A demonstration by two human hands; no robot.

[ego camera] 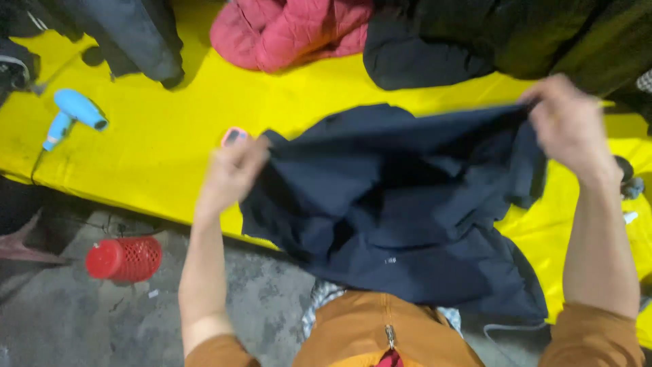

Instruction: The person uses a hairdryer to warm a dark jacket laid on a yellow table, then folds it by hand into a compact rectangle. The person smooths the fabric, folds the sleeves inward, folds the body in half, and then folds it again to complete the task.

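Both hands, left and right, pinch the navy garment stretched between their fingers.

My dark navy garment hangs bunched and creased, stretched from nine to two o'clock, its lower part draped over the yellow counter's edge.

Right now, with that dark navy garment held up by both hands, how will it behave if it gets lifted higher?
The navy garment will probably stay floppy: it sags between the left hand and right hand. It looks light, since pinched edges carry it. Its lower part drapes over the yellow table edge and would likely drag.
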